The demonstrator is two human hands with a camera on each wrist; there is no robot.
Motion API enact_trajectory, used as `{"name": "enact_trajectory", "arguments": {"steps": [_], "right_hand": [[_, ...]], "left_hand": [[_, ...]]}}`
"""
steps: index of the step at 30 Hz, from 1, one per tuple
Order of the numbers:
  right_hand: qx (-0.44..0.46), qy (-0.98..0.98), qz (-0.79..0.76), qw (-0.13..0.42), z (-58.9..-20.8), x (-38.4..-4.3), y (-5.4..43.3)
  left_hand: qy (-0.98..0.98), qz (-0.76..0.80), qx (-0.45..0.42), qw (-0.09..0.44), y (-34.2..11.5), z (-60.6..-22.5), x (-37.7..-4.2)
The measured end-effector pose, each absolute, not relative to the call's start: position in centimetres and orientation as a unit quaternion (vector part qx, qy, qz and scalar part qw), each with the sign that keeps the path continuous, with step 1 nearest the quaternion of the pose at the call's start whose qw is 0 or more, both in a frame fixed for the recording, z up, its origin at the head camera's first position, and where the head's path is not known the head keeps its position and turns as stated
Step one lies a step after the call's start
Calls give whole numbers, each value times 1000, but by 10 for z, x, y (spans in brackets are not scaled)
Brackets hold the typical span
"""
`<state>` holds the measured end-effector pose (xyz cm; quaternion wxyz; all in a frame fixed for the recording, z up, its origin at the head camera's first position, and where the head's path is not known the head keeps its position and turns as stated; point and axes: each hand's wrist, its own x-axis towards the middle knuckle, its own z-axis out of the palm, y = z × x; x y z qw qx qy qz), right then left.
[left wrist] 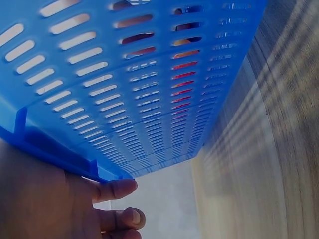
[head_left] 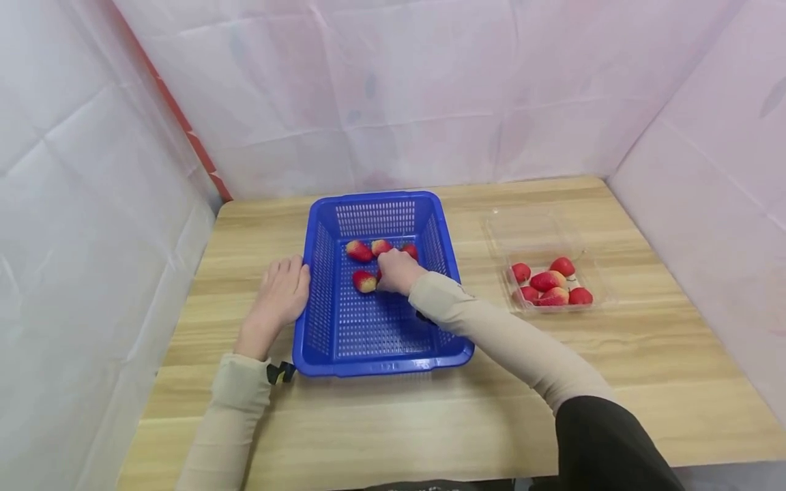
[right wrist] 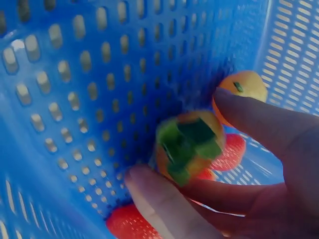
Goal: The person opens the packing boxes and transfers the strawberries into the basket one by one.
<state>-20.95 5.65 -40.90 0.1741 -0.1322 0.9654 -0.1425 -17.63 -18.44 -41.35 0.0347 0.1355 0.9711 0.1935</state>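
Note:
Inside a blue perforated plastic basket, my right hand reaches down and pinches a strawberry with a green leafy cap between thumb and fingers. Other strawberries lie around it on the basket floor; one with a pale yellow end shows behind the thumb in the right wrist view. My left hand rests against the basket's left rim, its fingers extended forward. From below, the left wrist view shows those fingers right at the rim, beside the slotted wall.
A clear plastic clamshell box stands right of the basket with its lid folded back; several strawberries lie in it. Everything stands on a wooden table with white cloth walls at the back and sides.

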Motion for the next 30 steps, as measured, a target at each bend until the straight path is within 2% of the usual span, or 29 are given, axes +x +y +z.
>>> {"name": "enact_trajectory", "arguments": {"steps": [6, 12, 24, 30], "right_hand": [[-108, 968, -152, 170, -398, -210, 61], [-98, 961, -194, 171, -369, -206, 71], [-129, 968, -206, 57, -309, -188, 98], [-125, 969, -210, 38, -302, -187, 129]], "left_hand": [[972, 188, 136, 41, -185, -413, -177], [972, 190, 135, 38, -185, -412, -176], [974, 183, 129, 38, -187, -410, -175], [973, 184, 132, 39, -188, -410, -174]]}}
